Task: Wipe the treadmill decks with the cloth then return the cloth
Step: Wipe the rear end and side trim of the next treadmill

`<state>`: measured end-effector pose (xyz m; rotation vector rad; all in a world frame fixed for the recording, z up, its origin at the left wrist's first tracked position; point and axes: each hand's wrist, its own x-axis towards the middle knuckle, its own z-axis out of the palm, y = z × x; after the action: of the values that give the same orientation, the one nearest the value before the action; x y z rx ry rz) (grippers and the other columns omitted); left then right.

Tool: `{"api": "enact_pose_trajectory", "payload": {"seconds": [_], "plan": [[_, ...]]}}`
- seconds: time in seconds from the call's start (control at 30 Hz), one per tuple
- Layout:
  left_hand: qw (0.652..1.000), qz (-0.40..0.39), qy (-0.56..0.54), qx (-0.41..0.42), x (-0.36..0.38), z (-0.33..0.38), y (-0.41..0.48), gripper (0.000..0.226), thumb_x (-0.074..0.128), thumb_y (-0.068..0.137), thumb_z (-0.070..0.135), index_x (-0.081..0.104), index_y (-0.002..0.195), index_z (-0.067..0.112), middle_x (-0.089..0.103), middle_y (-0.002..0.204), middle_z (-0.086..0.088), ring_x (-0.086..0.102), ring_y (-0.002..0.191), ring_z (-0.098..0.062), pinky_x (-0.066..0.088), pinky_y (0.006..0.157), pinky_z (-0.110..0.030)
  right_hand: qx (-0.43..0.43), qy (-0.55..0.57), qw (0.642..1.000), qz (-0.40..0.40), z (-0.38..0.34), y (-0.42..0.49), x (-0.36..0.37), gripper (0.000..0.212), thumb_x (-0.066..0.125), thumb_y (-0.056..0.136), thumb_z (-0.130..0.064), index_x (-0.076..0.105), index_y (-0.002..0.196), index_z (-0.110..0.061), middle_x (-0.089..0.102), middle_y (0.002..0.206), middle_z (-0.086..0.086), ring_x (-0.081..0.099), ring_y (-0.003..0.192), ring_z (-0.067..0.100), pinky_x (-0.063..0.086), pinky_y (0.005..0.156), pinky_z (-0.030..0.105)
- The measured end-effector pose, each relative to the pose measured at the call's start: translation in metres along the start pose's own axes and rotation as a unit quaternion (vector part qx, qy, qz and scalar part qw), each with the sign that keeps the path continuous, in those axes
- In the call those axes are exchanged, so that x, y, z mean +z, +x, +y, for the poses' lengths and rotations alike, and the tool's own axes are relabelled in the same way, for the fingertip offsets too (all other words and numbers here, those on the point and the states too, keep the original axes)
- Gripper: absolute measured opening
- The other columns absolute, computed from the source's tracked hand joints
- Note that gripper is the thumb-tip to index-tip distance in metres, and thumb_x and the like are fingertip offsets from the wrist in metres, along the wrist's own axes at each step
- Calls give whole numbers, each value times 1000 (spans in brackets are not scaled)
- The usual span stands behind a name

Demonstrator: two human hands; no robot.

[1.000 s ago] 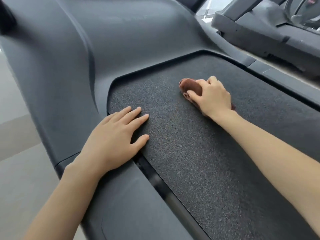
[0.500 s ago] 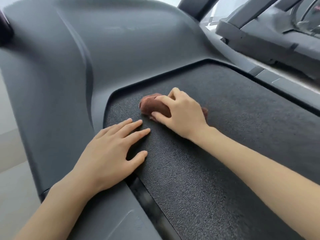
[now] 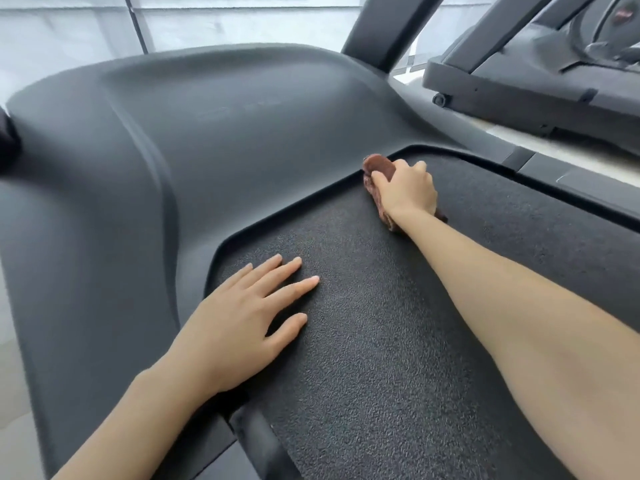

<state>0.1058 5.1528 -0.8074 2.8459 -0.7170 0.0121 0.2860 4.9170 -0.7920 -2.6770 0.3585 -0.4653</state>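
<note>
- Since 0.5 s ago my right hand (image 3: 407, 192) has slid the cloth (image 3: 379, 168) away from my left hand (image 3: 242, 323) to the far edge of the deck (image 3: 381, 358), against the motor cover (image 3: 242, 133).
- I count 1 cloth, 2 hands, 2 treadmills, the second treadmill (image 3: 519, 74) at upper right.
- My right hand grips the brown cloth, pressing it on the deck.
- My left hand lies flat, fingers straight, on the deck, well apart from the cloth.

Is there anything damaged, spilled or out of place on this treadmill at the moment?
Nothing stands out. The belt shows no tear or spill. The right hand grips the bunched brown cloth at the belt's far edge, and the left hand lies flat on the belt.
</note>
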Motion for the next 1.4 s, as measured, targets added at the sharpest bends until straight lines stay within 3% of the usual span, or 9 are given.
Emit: {"api": "enact_pose_trajectory", "payload": {"seconds": [0.33,0.57,0.67,0.77,0.93,1.03,1.13,1.3,1.4], "plan": [[999,31,-29,-13,1,-1,1,57,11,80,64,21,136,60,12,151,28,0,140,6,-3,115,-20,33,-55,997,31,-6,45,16,44,47,94,-45,51,125,-14,41,133,15,42,121,34,37,96,44],[1000,21,-23,-1,-3,3,2,63,9,78,65,24,138,55,17,152,23,6,142,2,6,117,-25,-271,-74,959,-46,2,-7,-8,43,54,87,-52,58,120,-25,49,108,8,48,105,28,40,84,37],[1000,16,-13,8,-5,5,1,61,16,82,62,30,139,47,22,152,16,12,143,-4,11,118,-30,-329,-72,940,-58,0,-46,-17,44,57,84,-54,60,120,-30,50,105,7,49,101,27,41,85,38],[999,23,-23,7,-4,7,-7,57,26,84,54,36,139,41,27,152,11,16,143,-8,10,118,-28,-310,-65,947,-51,12,-87,-29,43,56,84,-54,60,120,-29,51,102,6,52,97,26,41,81,36],[1000,-6,-9,13,0,14,-30,74,7,77,65,22,145,38,12,156,11,3,144,-8,-3,116,-24,-267,-79,959,-49,39,-167,-67,44,56,84,-54,60,120,-29,51,97,4,53,88,23,42,79,34],[1000,-16,-8,9,1,23,-43,71,16,80,62,21,146,36,10,157,9,0,145,-10,-2,117,-28,-243,-94,964,-53,46,-223,-91,43,57,84,-53,62,118,-27,52,96,4,53,84,23,45,79,35],[999,-30,-7,14,2,37,-55,69,5,86,68,17,147,37,6,158,6,-4,145,-14,-2,118,-34,-218,-108,969,-40,50,-282,-113,43,55,83,-51,64,113,-23,54,93,6,53,77,23,47,73,35],[996,-68,-15,61,2,64,-87,89,-5,67,75,13,147,40,0,158,5,-8,145,-16,-4,117,-35,-159,-125,979,-34,54,-357,-139,41,62,81,-48,65,113,-22,55,92,8,53,74,24,47,70,36],[993,-78,-36,85,0,81,-102,77,4,81,76,20,146,39,5,158,5,-4,145,-19,-2,118,-37,-129,-128,982,-48,60,-391,-157,44,57,81,-49,65,114,-22,55,93,8,53,74,24,47,69,35]]}}
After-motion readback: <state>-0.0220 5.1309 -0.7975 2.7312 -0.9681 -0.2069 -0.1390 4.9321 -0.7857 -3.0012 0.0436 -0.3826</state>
